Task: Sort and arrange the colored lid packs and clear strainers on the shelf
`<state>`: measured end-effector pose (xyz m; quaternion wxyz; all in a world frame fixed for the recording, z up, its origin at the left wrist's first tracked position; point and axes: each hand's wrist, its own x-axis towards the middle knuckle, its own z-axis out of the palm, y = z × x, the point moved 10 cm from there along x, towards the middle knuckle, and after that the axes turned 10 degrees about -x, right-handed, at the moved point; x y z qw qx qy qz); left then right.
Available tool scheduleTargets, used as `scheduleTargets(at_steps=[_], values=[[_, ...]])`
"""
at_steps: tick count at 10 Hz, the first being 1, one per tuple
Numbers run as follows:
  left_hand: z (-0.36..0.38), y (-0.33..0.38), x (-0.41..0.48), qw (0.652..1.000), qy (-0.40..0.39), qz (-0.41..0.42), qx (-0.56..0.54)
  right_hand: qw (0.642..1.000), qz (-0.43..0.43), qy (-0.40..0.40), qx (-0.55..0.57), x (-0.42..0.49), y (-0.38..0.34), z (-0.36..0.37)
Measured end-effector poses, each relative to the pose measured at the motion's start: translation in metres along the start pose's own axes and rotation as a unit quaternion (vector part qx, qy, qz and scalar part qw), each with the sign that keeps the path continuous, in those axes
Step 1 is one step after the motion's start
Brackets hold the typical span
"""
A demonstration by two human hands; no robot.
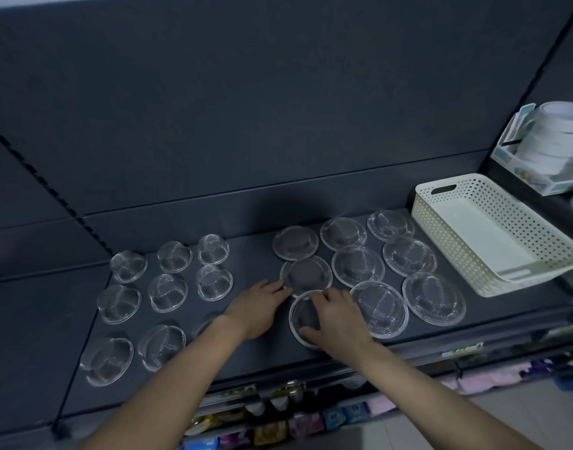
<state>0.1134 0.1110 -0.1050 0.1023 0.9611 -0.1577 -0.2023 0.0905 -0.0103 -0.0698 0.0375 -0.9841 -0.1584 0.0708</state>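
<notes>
Several clear strainers lie on the dark shelf (256, 352) in two groups. The left group (168, 292) holds smaller domed ones in rows. The right group (408, 256) holds wider flat-rimmed ones. My left hand (256, 306) rests flat on the shelf, its fingertips touching the rim of a flat strainer (306, 274). My right hand (337, 316) lies over the front strainer (303, 316), fingers gripping its rim. One small strainer (204, 324) is partly hidden behind my left forearm. No colored lid packs are seen on this shelf.
A cream perforated basket (505, 251) stands empty at the shelf's right end. Above it, a stack of white rolls (551, 141) sits in a packet. Below the shelf edge hang colored packets (333, 417) and pink items (486, 381).
</notes>
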Motion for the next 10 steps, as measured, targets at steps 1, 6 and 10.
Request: scheduleTargets(at_steps=[1, 6, 10], values=[[-0.003, 0.002, -0.002, 1.000, 0.009, -0.006, 0.002, 1.000, 0.002, 0.008, -0.007, 0.000, 0.000, 0.001], [-0.017, 0.058, -0.030, 0.976, 0.116, 0.024, -0.184, 0.996, 0.050, 0.071, -0.003, -0.009, 0.085, -0.008], [-0.025, 0.061, -0.064, 0.951, 0.201, -0.045, -0.231, 0.992, -0.027, 0.122, 0.028, -0.022, 0.090, -0.006]])
